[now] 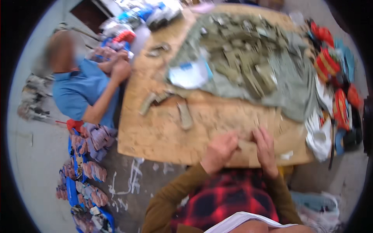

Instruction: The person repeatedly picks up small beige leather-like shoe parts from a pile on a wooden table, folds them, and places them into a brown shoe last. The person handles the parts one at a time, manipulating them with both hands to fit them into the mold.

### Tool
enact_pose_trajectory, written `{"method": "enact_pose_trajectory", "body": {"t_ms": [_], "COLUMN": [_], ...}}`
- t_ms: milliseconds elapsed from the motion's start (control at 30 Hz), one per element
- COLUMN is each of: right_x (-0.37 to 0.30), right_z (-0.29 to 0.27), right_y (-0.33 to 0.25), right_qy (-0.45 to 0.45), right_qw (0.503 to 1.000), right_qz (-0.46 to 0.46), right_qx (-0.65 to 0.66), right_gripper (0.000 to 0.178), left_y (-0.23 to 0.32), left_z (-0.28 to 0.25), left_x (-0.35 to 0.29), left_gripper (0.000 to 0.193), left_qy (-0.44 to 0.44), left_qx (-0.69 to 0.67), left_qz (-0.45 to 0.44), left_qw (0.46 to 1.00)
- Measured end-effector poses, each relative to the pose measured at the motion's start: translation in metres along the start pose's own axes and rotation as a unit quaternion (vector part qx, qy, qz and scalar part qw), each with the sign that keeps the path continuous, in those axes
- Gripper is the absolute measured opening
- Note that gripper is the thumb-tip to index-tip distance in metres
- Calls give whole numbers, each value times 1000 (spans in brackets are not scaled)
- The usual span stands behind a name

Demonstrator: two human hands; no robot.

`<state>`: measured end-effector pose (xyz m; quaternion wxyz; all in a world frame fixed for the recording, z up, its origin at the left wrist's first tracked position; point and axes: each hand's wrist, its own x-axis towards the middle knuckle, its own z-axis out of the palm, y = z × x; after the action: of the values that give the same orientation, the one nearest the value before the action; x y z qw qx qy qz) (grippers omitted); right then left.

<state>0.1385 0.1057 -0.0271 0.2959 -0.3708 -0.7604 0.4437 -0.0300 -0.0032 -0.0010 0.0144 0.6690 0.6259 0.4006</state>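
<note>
in the head view, the nearest loose olive sock-like piece (184, 116) lies flat on the wooden table (155, 141), beyond and left of the left hand (220, 151), apart from it; its long axis runs roughly away from the person, near end slightly right. the left hand is nearer to it than the right hand (265, 150). both hands hang close together over the table's near edge, left fingers curled, right fingers stretched forward; blur hides whether anything is pinched between them.
</note>
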Motion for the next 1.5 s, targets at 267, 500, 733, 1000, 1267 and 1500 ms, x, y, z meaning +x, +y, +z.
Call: {"method": "enact_pose_trajectory", "body": {"t_ms": [267,500,733,1000,1267,1500], "right_x": [11,0,-2,-5,-4,21], "right_z": [-8,-4,-1,3,-13,-6], "right_y": [-42,-47,-54,-48,-54,-3], "right_qy": [-37,-48,-51,-23,19,-215], "right_qw": [908,974,968,951,922,894], "right_qz": [167,65,70,131,145,156], "right_qx": [382,210,235,278,359,361], "right_gripper": [31,30,31,31,32,22], "left_y": [1,-2,-6,-5,-6,-4], "left_z": [8,11,18,27,24,5], "left_x": [-14,-14,-12,-10,-12,-5], "left_gripper": [24,29,31,32,23,28], "left_qy": [26,22,29,19,-31,-152], "left_qx": [-13,6,62,85,5,-294], "left_qz": [-6,-46,-22,-31,-188,-272], "left_qw": [1000,999,997,996,982,904]}}
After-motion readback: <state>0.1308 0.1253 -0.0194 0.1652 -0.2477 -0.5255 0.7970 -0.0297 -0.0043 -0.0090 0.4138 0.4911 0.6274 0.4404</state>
